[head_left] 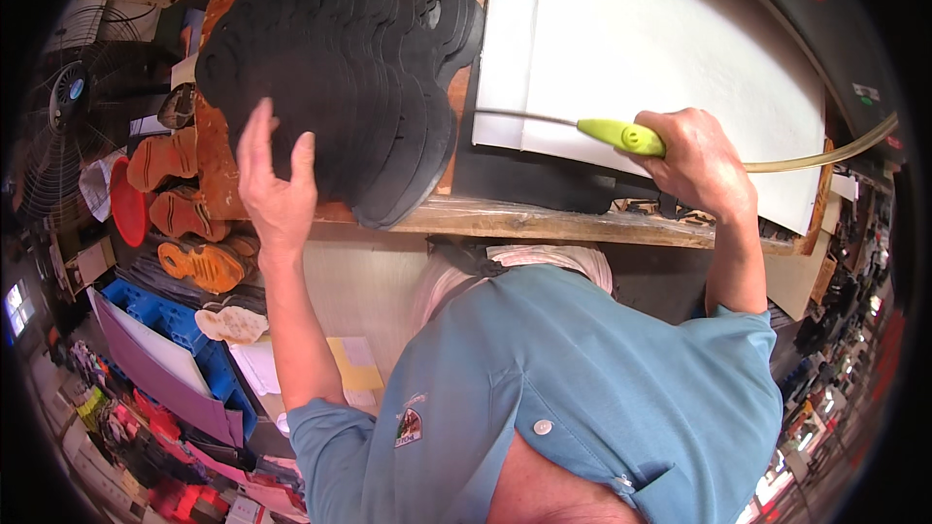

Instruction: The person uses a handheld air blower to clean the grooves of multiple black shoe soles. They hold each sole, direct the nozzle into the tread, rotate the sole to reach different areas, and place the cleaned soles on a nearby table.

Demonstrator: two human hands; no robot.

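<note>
Left hand spread at the black soles, right hand gripping the green tool

Your left hand (275, 184) is raised at the near left part of the black soles (340, 68), with its fingers pointing away from you and its thumb standing well apart from them. It is spread and grips nothing; whether the fingertips touch the soles, you cannot tell from this view. The soles lie on the left part of the wooden table (466, 221), fanned out in overlapping rows, and the nearest ones reach the front edge.

Your right hand (694, 150) is wrapped around the back end of the green tool (621, 136), fingers curled and pressed together on it. The tool's thin metal rod (529, 116) points left across the white sheets (660, 39), and its tip stops near the right side of the soles, apart from them. On the other side of your fist a yellowish hose (825, 160) runs off to the right.

The white sheets cover the right part of the table, just beside the soles, and a black sheet (529, 180) shows under their near edge. To your left, beside the table, are brown soles (163, 160), an orange sole (204, 267) and a red plastic piece (128, 202). Farther left stands a fan (73, 87), and nearer to you is a blue crate (146, 306)
</note>
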